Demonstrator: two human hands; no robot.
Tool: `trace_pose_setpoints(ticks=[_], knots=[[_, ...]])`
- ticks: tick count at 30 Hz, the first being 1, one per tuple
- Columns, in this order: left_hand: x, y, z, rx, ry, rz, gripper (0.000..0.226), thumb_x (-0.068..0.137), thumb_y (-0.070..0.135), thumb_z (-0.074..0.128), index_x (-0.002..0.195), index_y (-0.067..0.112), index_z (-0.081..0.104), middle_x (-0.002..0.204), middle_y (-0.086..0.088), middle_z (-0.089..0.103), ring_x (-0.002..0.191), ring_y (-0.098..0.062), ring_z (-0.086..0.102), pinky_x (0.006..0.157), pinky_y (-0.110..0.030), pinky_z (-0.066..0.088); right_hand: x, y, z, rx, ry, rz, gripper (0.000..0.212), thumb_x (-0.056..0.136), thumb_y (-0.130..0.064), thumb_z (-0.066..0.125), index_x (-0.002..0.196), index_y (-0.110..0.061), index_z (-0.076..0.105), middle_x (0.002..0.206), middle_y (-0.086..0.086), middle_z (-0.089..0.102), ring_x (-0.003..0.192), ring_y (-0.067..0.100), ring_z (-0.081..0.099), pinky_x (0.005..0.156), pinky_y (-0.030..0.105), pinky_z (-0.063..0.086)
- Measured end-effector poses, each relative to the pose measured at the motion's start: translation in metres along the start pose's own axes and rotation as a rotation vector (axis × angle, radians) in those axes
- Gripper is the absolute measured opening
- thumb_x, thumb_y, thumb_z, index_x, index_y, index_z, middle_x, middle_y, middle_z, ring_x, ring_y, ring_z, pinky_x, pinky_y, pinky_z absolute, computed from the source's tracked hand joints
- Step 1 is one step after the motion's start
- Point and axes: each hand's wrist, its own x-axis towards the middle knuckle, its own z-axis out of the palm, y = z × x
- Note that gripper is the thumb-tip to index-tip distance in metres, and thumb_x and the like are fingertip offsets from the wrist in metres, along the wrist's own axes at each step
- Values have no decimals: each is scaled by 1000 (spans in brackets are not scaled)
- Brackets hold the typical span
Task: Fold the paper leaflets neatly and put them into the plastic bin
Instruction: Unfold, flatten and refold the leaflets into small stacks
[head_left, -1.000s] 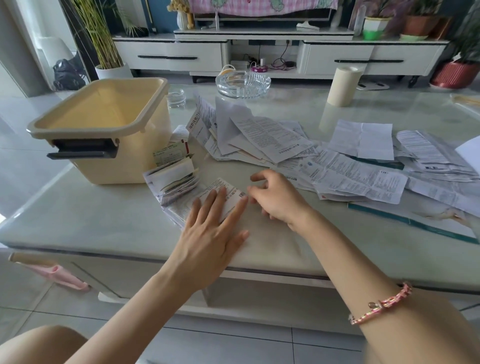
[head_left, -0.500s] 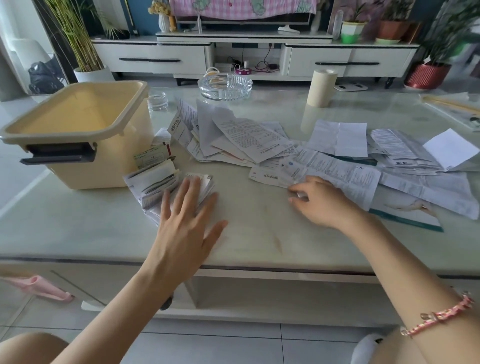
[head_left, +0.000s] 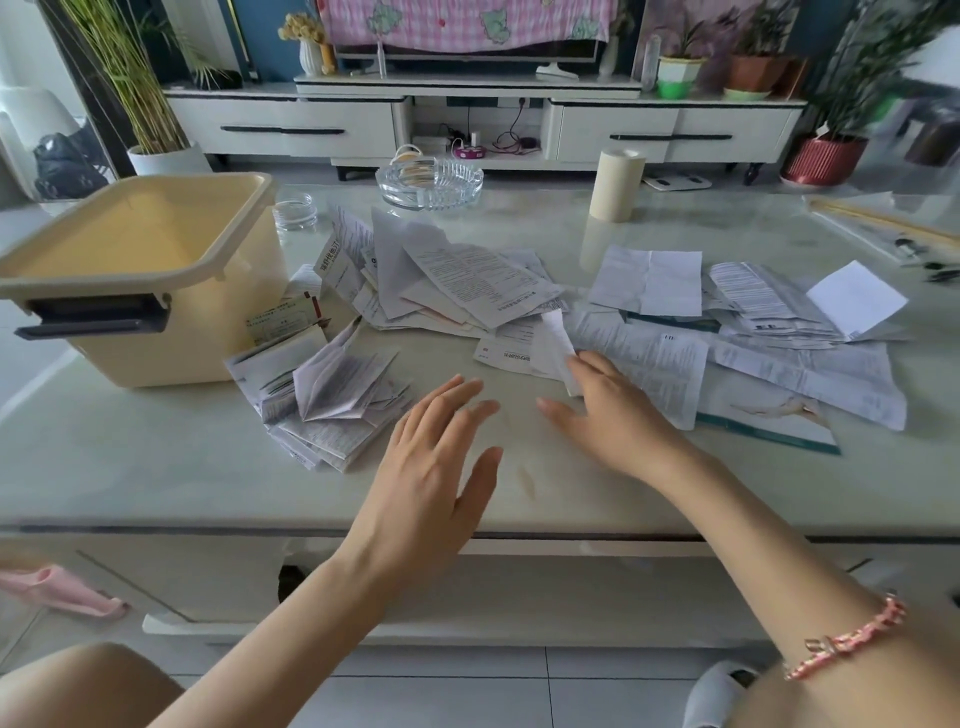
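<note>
Step in hand: picking the next sheet to fold, by my reading; nothing is being creased or carried at this moment.
Left hand (head_left: 431, 457): flat and relaxed with its fingers spread apart, holding nothing, low over the bare worktop (head_left: 156, 457) just right of the folded pile (head_left: 327, 400).
Right hand (head_left: 613, 421): stretched towards a loose leaflet (head_left: 556, 338) whose near edge curls up against the fingers (head_left: 592, 364). The thumb stands apart, and blur hides whether the sheet is pinched or only touched, so I cannot tell.
Unfolded leaflets (head_left: 467, 280): a heap at mid-worktop, with more sheets spread flat out to the right.
Folded pile: rough, fanned packets lying on the worktop just beside the plastic bin (head_left: 182, 343), not in it.
Plastic bin: open-topped at the left end of the worktop; the part of its inside that shows holds no paper.
Next move calls for: a firm hold on that one sheet alone, dragging it clear onto the bare patch between the hands, then squaring its edges before creasing. The folded pile has yet to go into the bin.
</note>
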Motion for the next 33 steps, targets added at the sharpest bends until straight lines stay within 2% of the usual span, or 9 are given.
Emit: trace_pose_setpoints(ticks=[3, 6, 10, 13, 17, 20, 25, 28, 33], knots=[[8, 13, -3, -270, 18, -231, 34, 93, 34, 48, 119, 14, 58, 124, 8, 53, 112, -6, 49, 95, -16, 36, -5, -7, -6, 248, 192, -29, 47, 94, -23, 53, 135, -2, 44, 140, 7, 44, 127, 17, 41, 97, 12, 27], [21, 22, -6, -762, 9, -580, 22, 91, 34, 56, 105, 18, 60, 110, 2, 65, 101, -13, 62, 89, -30, 50, -15, -18, -15, 591, 320, -26, 38, 91, -14, 58, 128, -11, 54, 133, -1, 54, 122, 5, 47, 98, 9, 33], [35, 25, -4, -1443, -224, -1004, 69, 74, 53, 53, 122, 3, 51, 121, -16, 61, 103, -30, 65, 86, -41, 54, -44, -30, -24, 1078, 310, -83, 29, 87, -8, 61, 115, -16, 64, 112, -9, 67, 107, -4, 58, 87, 9, 41], [36, 25, -4, -1719, -383, -972, 91, 74, 69, 47, 135, 1, 42, 132, -19, 54, 119, -32, 56, 96, -46, 48, -63, -34, -20, 1202, 195, -165, 30, 79, -13, 57, 106, -14, 68, 93, -8, 72, 95, 3, 64, 81, 11, 44], [40, 29, -5, -1797, -375, -815, 90, 82, 74, 28, 127, -1, 50, 120, -23, 55, 110, -31, 53, 93, -36, 48, -76, -39, -10, 1191, 30, -182, 21, 80, -11, 55, 92, -9, 71, 84, 3, 71, 84, 14, 65, 79, 22, 51], [45, 34, -4, -1750, -237, -853, 68, 84, 58, 35, 124, 7, 56, 105, -14, 65, 94, -21, 62, 80, -26, 52, -81, -38, -11, 1142, 29, -197, 17, 79, -9, 55, 80, -10, 72, 80, 1, 70, 83, 11, 65, 81, 18, 48], [46, 34, 6, -1619, 41, -915, 29, 94, 21, 48, 114, 4, 61, 109, -9, 70, 94, -18, 68, 82, -30, 56, -74, -29, -20, 1122, 333, -68, 10, 78, -12, 59, 77, -17, 68, 75, -3, 62, 68, 4, 54, 68, 14, 42], [45, 37, 8, -1471, 81, -880, 20, 93, 16, 51, 106, 7, 63, 97, -5, 72, 80, -13, 69, 66, -25, 57, -66, -19, -23, 1068, 490, 197, 8, 87, -16, 63, 93, -20, 61, 91, -5, 60, 76, 1, 55, 72, 19, 42], [41, 40, 8, -1245, -51, -775, 18, 90, 17, 56, 102, 7, 63, 88, -3, 72, 76, -14, 69, 60, -24, 54, -55, -2, -36, 1120, 85, 395, 30, 81, -31, 67, 108, -19, 60, 104, 2, 66, 94, 15, 62, 82, 29, 45]])
